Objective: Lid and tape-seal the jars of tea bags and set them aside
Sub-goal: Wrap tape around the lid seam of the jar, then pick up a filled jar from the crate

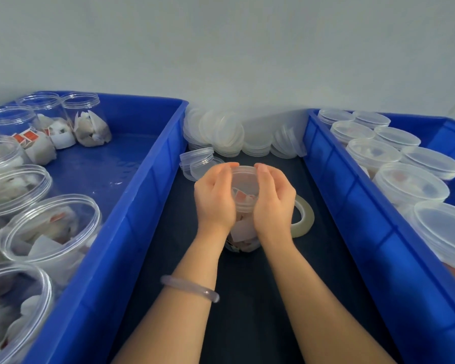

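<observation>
Cupping upright jar point(243, 227), both hands, left hand point(214, 198), right hand point(273, 199), lid point(243, 177) on top

dark table point(250, 306) bears left crate point(132, 206), right crate point(352, 206), lid pile point(221, 132), tape roll point(302, 228), jar point(243, 240).

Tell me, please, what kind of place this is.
Likely a tea-packing workstation: left crate of open jars with tea bags, right crate of lidded jars, spare lids and a tape roll between them, beside the jar that left hand and right hand grip.
</observation>
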Demonstrator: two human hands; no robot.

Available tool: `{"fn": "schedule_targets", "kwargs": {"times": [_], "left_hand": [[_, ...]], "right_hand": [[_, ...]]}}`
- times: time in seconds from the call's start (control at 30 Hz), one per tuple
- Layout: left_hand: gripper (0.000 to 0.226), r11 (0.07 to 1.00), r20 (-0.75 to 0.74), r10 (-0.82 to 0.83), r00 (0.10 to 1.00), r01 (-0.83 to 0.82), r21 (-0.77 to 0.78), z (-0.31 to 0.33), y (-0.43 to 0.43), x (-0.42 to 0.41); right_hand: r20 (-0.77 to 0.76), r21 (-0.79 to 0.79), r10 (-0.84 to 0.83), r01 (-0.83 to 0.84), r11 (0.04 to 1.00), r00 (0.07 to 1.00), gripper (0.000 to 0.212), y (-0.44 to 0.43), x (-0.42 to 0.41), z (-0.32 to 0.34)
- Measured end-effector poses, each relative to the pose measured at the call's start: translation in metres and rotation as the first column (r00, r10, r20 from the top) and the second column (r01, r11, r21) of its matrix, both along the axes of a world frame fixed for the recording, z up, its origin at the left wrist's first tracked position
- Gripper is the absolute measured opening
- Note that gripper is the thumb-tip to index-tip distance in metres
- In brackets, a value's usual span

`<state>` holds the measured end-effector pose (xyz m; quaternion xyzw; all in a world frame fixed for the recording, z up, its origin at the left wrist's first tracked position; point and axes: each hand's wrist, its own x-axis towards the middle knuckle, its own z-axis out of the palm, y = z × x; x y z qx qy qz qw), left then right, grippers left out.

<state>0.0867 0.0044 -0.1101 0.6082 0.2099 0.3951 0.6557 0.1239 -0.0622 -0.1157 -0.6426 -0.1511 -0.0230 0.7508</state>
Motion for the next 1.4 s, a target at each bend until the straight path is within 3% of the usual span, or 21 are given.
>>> {"fn": "schedule_targets", "kwargs": {"times": [0.17,0.33,0.5,0.6,0.77,0.93,1.07,1.23,1.4], "left_hand": [[0.025,1.0,0.036,0.007,0.999,-0.006,-0.03,0.013,-0.001,0.004],[0.025,0.997,0.254,-0.068,0.965,0.058,0.044,0.097,-0.023,0.03],[0.019,0.98,0.423,-0.188,0.886,0.199,0.019,0.177,-0.063,0.066],[0.021,0.956,0.444,-0.284,0.85,0.284,0.069,0.196,-0.097,0.084],[0.029,0.805,0.207,-0.593,0.778,0.574,0.147,0.166,-0.171,0.112],[0.034,0.59,-0.217,-0.743,0.633,0.773,0.232,0.112,-0.212,0.125],[0.037,0.509,-0.448,-0.633,0.631,0.776,0.373,0.093,-0.221,0.132],[0.036,0.452,-0.639,-0.367,0.676,0.73,0.512,0.085,-0.223,0.142],[0.032,0.247,-0.688,-0.222,0.691,0.722,0.646,0.079,-0.227,0.145]], "right_hand": [[0.023,-0.03,-0.079,0.079,0.996,0.997,0.027,0.004,-0.001,0.014],[0.248,0.059,-0.169,0.16,0.985,0.954,0.045,-0.016,0.023,0.105],[0.413,0.051,-0.246,0.247,0.968,0.877,0.027,-0.062,0.051,0.194],[0.447,0.101,-0.3,0.285,0.953,0.843,0.02,-0.106,0.066,0.218],[0.362,0.087,-0.411,0.409,0.908,0.837,0.025,-0.195,0.082,0.189],[0.286,-0.083,-0.45,0.49,0.868,0.846,0.028,-0.258,0.102,0.128],[0.145,-0.152,-0.434,0.454,0.878,0.889,0.036,-0.277,0.119,0.088],[0.004,-0.324,-0.356,0.338,0.883,0.934,0.034,-0.28,0.131,0.068],[-0.014,-0.538,-0.295,0.242,0.807,0.955,0.038,-0.271,0.13,0.06]]}}
